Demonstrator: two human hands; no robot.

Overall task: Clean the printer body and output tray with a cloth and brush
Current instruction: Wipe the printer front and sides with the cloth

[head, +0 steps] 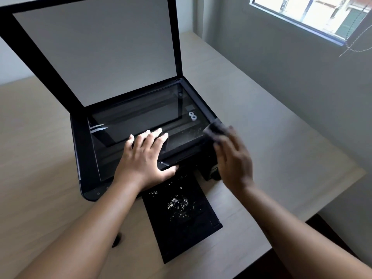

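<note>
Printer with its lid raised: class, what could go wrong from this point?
1. The left hand presses flat on the scanner glass, so it may smear it.
2. The right hand holds a blurred dark cleaning item at the glass's edge; grit could fall onto the output tray, already littered with pale specks.

Pale wood-grain tabletop [261,109], its far end reaching a corner of the room. Right-hand wall [291,81] grey-green, matt, in shade. Window [314,13] high on that wall, blue-grey frame, bright daylight behind the glass; view outside blown out. Thin beaded cord [355,42] hangs looped beside the window. Far wall [10,63] at left paler, almost white. Light soft, from the window side.
</note>
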